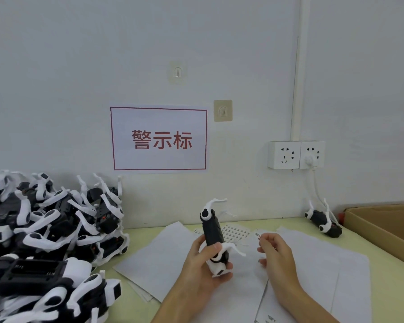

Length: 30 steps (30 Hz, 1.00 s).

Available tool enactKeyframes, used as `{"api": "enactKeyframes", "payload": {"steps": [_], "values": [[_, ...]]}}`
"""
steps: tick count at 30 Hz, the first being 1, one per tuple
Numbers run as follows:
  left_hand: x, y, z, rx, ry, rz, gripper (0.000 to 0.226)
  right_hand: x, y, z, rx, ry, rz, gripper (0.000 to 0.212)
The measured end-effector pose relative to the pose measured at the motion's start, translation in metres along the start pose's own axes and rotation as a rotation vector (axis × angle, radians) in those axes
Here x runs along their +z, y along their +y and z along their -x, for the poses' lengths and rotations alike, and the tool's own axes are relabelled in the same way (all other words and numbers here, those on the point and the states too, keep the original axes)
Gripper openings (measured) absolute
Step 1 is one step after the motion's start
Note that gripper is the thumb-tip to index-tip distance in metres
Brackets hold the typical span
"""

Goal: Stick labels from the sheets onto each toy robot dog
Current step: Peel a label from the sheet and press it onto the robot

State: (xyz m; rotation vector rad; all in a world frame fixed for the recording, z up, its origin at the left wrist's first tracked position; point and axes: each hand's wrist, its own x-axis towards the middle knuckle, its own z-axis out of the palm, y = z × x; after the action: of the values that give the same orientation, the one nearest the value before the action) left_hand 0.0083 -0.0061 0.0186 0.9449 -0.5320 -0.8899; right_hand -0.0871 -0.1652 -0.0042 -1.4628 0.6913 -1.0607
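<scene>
I grip one toy robot dog upright in my left hand over the counter; my right hand pinches a peeled label beside it. Next, I judge, pressing it onto the black body.

The left hand rises from the lower middle of the view on a bare forearm, palm turned toward the right, its fingers curled round from below and the thumb pressed across the front of what it grips, held upright above the worktop. The right hand comes in from the lower right on a bare forearm, its back toward the camera, thumb and forefinger pinched together at their tips and the other fingers loosely curled beneath. The two hands are near each other but apart.
</scene>
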Motion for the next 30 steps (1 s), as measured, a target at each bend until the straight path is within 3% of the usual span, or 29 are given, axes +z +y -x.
{"api": "enactKeyframes", "payload": {"steps": [5,8,11,19,25,28,30], "values": [[0.005,0.002,0.000,-0.025,0.080,-0.036,0.036,-0.001,-0.002,0.000,0.020,0.002,-0.019,0.015],[0.003,0.002,0.000,-0.050,0.086,0.055,0.043,-0.001,-0.002,0.000,0.035,0.005,-0.037,0.015],[0.000,-0.002,-0.004,-0.041,0.018,-0.002,0.056,-0.002,-0.003,0.001,0.026,0.008,-0.069,0.015],[0.000,-0.004,-0.006,0.153,0.069,-0.223,0.039,0.002,-0.016,0.011,-0.178,-0.003,-0.076,0.018],[-0.001,-0.006,-0.006,0.127,0.025,-0.177,0.050,-0.003,-0.029,0.005,-0.280,0.036,-0.050,0.015],[-0.002,-0.006,-0.007,0.129,-0.012,-0.180,0.043,-0.011,-0.045,-0.002,-0.304,-0.050,-0.060,0.018],[-0.004,-0.007,-0.009,0.132,-0.022,-0.187,0.043,-0.019,-0.060,-0.006,-0.287,-0.220,-0.062,0.020]]}}
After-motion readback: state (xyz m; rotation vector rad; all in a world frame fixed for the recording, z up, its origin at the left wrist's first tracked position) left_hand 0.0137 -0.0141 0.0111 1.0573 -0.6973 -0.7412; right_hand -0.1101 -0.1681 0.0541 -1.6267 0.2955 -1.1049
